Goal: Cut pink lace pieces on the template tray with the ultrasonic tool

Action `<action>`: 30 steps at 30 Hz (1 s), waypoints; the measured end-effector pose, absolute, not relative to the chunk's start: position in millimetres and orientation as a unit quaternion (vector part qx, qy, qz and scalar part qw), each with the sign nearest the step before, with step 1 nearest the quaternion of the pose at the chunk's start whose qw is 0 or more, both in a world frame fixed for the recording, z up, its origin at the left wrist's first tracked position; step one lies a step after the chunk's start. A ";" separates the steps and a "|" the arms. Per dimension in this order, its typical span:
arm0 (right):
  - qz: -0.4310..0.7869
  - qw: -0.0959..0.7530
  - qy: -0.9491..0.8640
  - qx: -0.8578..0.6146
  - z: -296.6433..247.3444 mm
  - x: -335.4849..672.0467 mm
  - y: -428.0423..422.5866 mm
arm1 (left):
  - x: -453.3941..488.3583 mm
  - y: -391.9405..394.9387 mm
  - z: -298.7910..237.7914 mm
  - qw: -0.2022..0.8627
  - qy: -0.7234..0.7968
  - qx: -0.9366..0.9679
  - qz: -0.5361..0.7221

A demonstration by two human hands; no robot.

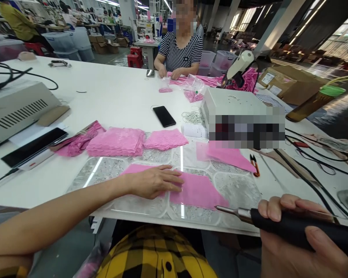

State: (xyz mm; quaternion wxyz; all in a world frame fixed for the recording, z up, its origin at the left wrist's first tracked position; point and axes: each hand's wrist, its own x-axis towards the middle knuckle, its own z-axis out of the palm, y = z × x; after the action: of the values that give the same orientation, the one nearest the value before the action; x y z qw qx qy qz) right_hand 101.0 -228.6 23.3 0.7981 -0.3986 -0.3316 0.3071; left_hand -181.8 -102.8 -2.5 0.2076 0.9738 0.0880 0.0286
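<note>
My left hand (154, 182) lies flat with fingers spread on a pink piece of fabric (195, 191), which rests on a clear patterned mat (234, 191). In my right hand (303, 235) is a thick black-handled tool with a metal tip (243, 214), like a soldering iron. Its tip is at the fabric's lower right corner; whether it touches I cannot tell. Behind my left hand stand two stacks of pink fabric pieces (116, 142), (166, 139). Another pink piece (229, 156) lies behind the right end of the first.
A light grey box (234, 102) stands behind the mat, with orange-handled snips (254, 166) and black cables (304, 179) at right. A phone (164, 116) lies mid-table. Another vented grey box (20, 110) is at left. Across the table a person in stripes (181, 52) handles pink material.
</note>
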 end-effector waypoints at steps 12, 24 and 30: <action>0.375 0.772 -0.402 -0.318 9.0 31.7 -215.5 | -205.4 -119.1 -18.3 0.193 0.120 0.973 0.032; 0.412 0.748 -0.422 -0.305 2.6 11.6 -210.7 | -206.7 -122.4 -23.2 0.174 0.128 0.975 0.049; 0.410 0.744 -0.431 -0.304 0.2 9.2 -208.2 | -207.4 -122.9 -24.0 0.177 0.134 0.973 0.062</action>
State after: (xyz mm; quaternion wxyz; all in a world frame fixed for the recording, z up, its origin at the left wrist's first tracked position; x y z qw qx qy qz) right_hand 9.2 -208.2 0.2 0.7436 -0.3043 -0.4314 0.4103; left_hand -207.4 -122.9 -24.0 0.1766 0.9732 0.1339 0.0619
